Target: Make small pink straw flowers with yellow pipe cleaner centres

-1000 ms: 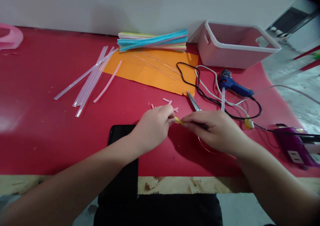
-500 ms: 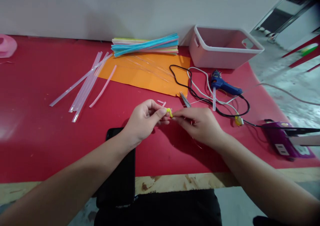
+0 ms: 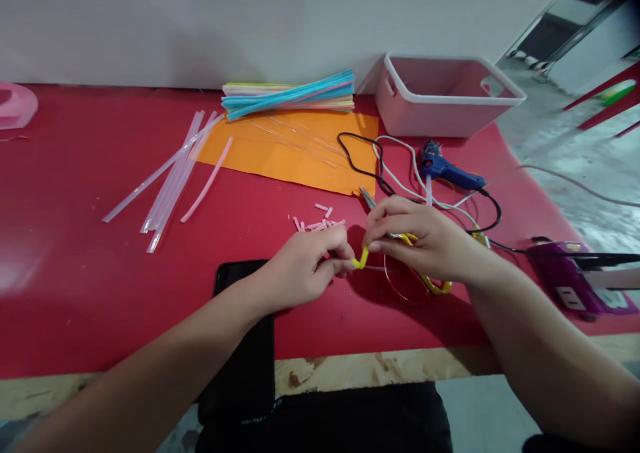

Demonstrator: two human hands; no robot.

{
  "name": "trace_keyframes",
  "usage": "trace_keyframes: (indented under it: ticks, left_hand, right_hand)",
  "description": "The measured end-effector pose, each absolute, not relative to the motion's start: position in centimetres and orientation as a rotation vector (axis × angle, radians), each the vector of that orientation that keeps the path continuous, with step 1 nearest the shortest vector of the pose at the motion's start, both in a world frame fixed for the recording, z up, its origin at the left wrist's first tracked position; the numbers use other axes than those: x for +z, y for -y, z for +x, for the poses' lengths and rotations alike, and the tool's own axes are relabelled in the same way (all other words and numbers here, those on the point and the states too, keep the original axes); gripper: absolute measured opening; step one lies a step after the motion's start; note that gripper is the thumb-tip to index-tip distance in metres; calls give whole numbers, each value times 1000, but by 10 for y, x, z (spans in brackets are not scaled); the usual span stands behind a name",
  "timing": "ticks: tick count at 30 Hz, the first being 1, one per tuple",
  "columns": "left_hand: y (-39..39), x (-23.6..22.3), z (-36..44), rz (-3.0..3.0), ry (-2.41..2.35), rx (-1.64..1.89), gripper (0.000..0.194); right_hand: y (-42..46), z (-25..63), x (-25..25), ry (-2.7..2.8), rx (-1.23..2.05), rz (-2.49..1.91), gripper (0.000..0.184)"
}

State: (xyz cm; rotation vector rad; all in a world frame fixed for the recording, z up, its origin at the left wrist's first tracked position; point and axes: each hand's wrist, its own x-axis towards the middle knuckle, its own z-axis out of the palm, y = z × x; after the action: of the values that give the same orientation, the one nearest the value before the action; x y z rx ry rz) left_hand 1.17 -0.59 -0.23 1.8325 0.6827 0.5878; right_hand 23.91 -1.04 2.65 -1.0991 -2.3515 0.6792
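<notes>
My left hand (image 3: 306, 269) and my right hand (image 3: 423, 238) meet over the red table (image 3: 75, 293), both pinching a short yellow straw piece (image 3: 360, 259) between their fingertips. A thin wire runs from the piece, barely visible. Under my right hand lie yellow-handled scissors (image 3: 430, 281), blades pointing toward the orange paper (image 3: 280, 147). Several small pink straw bits (image 3: 317, 223) lie just beyond my left hand.
Clear glue sticks (image 3: 170, 173) lie at the left, a bundle of coloured straws (image 3: 290, 94) at the back. A blue glue gun (image 3: 445, 169) with tangled cords, a white bin (image 3: 445, 93), a purple power strip (image 3: 575, 279) and a black phone (image 3: 240, 346) are around.
Both hands have drawn nearer to me with the yellow piece. The right hand now sits higher, exposing the scissors' yellow handles, and the pink bits are uncovered.
</notes>
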Motion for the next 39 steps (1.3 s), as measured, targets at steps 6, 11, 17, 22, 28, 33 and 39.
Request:
trace_keyframes:
  ticks: [6, 11, 17, 22, 28, 33, 39]
  left_hand:
    - [7, 1, 16, 1340, -604, 717, 14]
    - [-4, -5, 16, 1265, -927, 924, 17]
    - [-3, -6, 10, 1983, -1081, 767, 11]
    - [-1, -4, 9, 2160, -847, 637, 19]
    - [-4, -9, 9, 1909, -695, 762, 8]
    - [-3, -11, 8, 2190, -765, 791, 10]
    - [-1, -10, 8, 2146, -824, 777, 6]
  right_hand:
    - [14, 236, 32, 2177, 1024, -1191, 19]
    - [27, 210, 8, 2282, 302, -1313, 18]
    - [34, 205, 7, 2447, 10, -1127, 19]
    - [17, 220, 25, 2478, 198, -1062, 21]
    - [-9, 233, 34, 2129, 1361, -1291, 24]
    - [-16, 229, 23, 1660, 1948, -1307, 27]
    - [-14, 228, 13, 1642, 1790, -1323, 21]
